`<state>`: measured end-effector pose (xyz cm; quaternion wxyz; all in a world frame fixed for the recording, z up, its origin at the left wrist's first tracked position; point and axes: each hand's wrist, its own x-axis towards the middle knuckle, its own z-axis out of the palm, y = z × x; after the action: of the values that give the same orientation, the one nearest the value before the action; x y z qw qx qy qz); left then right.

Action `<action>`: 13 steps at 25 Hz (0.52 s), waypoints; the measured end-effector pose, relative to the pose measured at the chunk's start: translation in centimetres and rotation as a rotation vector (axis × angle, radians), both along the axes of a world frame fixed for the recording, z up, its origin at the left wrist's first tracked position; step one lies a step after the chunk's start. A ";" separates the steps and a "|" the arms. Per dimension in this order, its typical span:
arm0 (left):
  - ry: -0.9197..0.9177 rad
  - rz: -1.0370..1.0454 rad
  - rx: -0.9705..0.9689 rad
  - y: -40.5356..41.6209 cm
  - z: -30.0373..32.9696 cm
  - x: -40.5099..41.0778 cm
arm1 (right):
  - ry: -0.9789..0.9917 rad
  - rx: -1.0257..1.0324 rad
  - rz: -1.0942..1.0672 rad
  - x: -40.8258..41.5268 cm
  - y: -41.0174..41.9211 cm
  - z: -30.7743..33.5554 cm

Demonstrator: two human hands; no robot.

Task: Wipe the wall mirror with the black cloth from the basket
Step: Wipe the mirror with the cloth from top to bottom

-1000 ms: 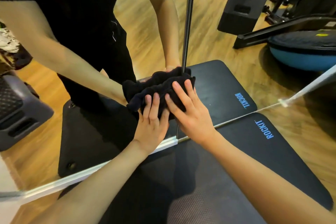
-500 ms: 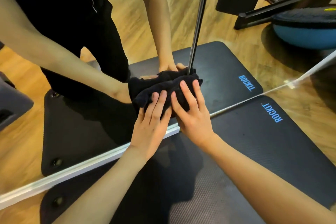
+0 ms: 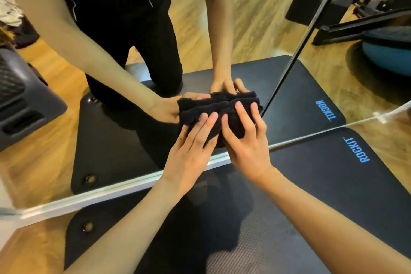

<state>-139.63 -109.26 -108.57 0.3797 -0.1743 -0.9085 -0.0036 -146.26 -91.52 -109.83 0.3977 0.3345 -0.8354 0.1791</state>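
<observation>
Cloth (image 3: 219, 115), bunched, is pressed flat against the mirror (image 3: 255, 29) just above its bottom edge, left of the vertical seam between panes. Nearest, the mat (image 3: 311, 184) runs up to the mirror's pale bottom trim (image 3: 111, 193). Left hand (image 3: 189, 153) and right hand (image 3: 246, 142) lie side by side, fingers straight, pressing on the cloth. Glass stretches open to the left and above.
</observation>
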 end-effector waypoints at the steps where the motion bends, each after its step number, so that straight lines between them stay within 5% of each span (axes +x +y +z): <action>1: -0.004 0.004 0.001 -0.8 0.0 0.4 | 0.011 0.010 0.004 0.3 -0.7 0.0; 13: -0.040 0.105 -0.057 -12.9 -0.7 7.9 | 0.020 0.011 0.036 6.2 -12.6 -1.0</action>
<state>-131.74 -122.18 -109.22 0.3563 -0.1370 -0.9235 0.0387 -140.11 -104.14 -110.85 0.4011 0.3532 -0.8262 0.1783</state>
